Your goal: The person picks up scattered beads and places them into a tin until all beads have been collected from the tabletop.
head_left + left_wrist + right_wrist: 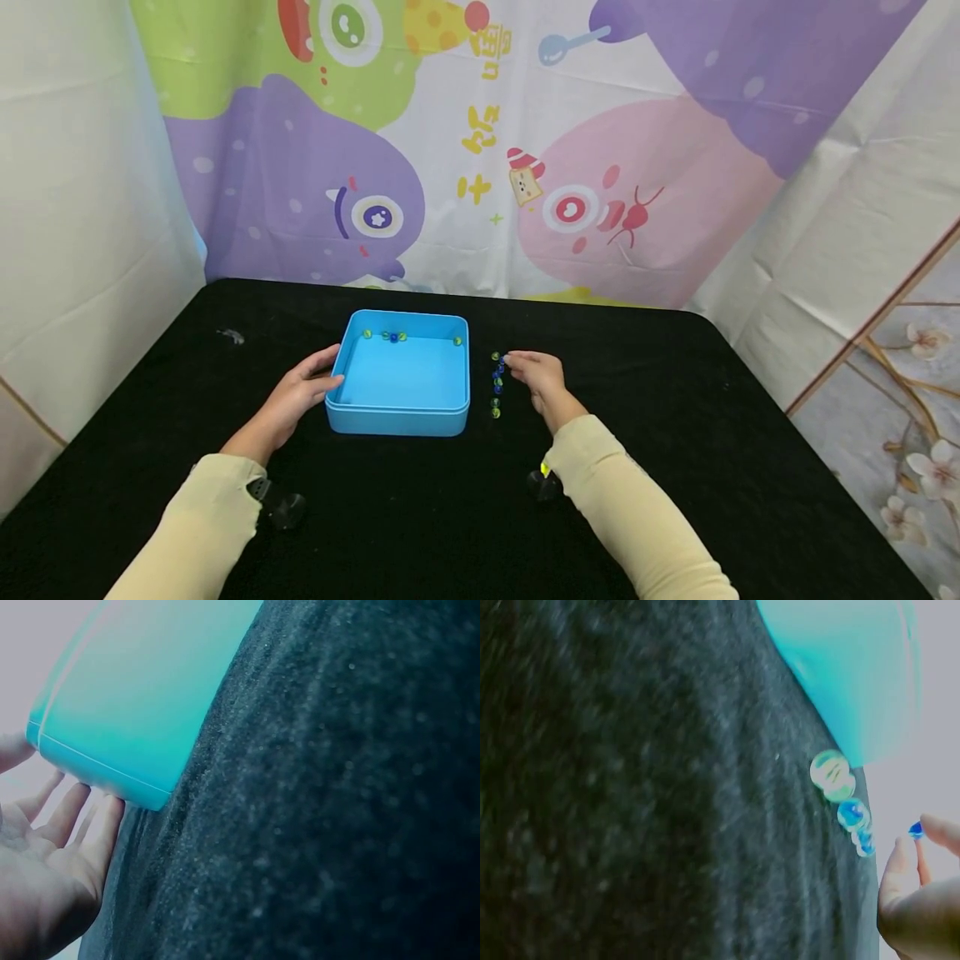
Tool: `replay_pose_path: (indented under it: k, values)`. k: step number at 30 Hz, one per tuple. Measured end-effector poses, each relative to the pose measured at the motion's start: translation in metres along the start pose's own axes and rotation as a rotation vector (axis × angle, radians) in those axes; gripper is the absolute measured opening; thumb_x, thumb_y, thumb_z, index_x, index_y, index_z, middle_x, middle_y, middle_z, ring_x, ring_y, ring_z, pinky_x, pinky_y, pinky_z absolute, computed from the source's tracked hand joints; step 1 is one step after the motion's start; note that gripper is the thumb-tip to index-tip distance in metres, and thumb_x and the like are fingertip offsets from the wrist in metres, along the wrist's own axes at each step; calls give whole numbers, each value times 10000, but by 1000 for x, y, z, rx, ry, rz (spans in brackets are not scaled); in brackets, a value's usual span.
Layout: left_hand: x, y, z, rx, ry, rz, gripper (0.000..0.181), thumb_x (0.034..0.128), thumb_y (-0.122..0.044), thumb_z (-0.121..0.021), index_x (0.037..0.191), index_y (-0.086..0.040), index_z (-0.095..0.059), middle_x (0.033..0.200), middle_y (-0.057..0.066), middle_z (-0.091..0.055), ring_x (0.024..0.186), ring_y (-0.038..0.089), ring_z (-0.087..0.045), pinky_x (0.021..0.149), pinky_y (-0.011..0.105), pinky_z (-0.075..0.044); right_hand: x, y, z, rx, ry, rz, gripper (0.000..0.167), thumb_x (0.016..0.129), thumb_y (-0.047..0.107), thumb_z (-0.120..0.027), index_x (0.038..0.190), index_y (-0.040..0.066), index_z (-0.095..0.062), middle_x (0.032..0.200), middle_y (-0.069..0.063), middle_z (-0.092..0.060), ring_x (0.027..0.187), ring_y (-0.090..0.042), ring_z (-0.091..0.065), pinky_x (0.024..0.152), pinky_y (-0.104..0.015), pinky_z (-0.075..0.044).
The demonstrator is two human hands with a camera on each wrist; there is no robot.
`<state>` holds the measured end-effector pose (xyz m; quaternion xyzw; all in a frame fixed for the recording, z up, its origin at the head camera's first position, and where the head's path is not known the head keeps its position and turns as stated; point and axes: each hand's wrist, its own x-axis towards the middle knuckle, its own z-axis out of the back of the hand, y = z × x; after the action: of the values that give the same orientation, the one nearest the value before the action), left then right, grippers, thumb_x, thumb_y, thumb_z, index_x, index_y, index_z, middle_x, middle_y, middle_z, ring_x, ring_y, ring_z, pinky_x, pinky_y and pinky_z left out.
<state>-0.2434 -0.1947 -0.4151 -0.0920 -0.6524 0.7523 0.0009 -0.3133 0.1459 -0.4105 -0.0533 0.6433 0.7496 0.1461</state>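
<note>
A light blue square box [397,421] stands on the black cloth, with several green and blue marbles [393,337] along its far inner side. The left hand [288,400] is at the box's left wall, its thumb at the rim; in the left wrist view the fingertips of this hand [60,855] touch the box [112,765] and the fingers are fairly straight. Right of the box, several marbles [497,383] lie in a row running away from the body. At the row's far part is the right hand [543,387]; in the right wrist view this hand [922,900] pinches a blue marble [916,830].
The black cloth [405,517] covers the table. Behind it hangs a curtain [457,225] with cartoon figures. A small pale mark [232,336] shows on the cloth at the far left. Small dark objects [287,510] are at both wrists.
</note>
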Motion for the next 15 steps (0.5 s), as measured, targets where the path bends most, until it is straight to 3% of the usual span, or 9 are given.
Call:
replay_pose_path:
  k: [15]
  values:
    - [1, 1, 1, 3, -2, 1, 620, 975, -180, -466, 1497, -99, -142, 1527, 174, -131, 1353, 390, -192, 1071, 531, -222, -4, 21, -14, 17, -12, 58, 217, 853, 186, -686, 1029, 59, -689, 1097, -79, -640, 1022, -256, -589, 976, -398, -412]
